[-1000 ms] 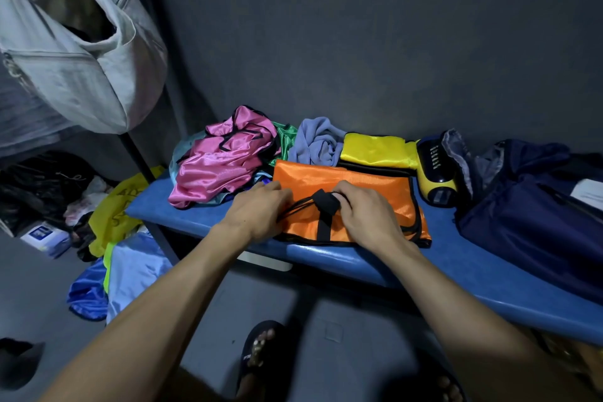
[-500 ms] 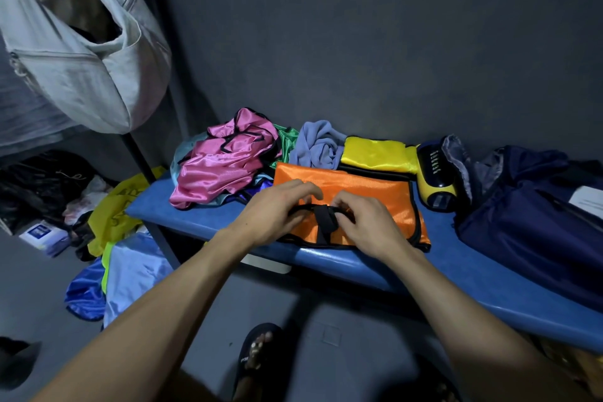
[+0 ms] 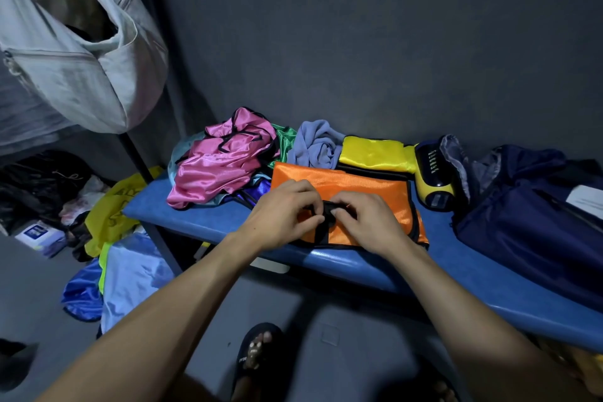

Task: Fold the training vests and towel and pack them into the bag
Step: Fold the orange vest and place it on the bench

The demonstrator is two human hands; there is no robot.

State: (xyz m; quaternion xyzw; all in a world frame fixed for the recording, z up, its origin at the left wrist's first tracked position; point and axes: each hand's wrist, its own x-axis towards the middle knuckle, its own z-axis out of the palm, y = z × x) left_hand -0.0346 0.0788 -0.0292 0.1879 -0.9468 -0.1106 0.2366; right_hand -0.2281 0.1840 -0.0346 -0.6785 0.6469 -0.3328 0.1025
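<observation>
An orange vest [image 3: 365, 183] with black trim lies flat on the blue bench [image 3: 473, 277]. My left hand [image 3: 284, 215] and my right hand [image 3: 368, 222] meet over its front part, both pinching its black strap [image 3: 326, 222]. A crumpled pink vest [image 3: 222, 160] sits to the left, with green fabric [image 3: 285, 140] behind it. A lilac towel [image 3: 318, 143] lies bunched at the back, beside a folded yellow vest [image 3: 375, 153]. The dark navy bag [image 3: 538, 206] rests open on the bench at the right.
A yellow and black device [image 3: 434, 176] stands between the yellow vest and the bag. A grey bag [image 3: 81, 52] hangs at upper left. Light blue, blue and yellow cloth [image 3: 127, 274] lies on the floor left of the bench. My sandalled foot [image 3: 257, 349] is below.
My left hand has slid right onto the orange vest to meet the right hand at the black strap. Both hands now bunch the strap between them.
</observation>
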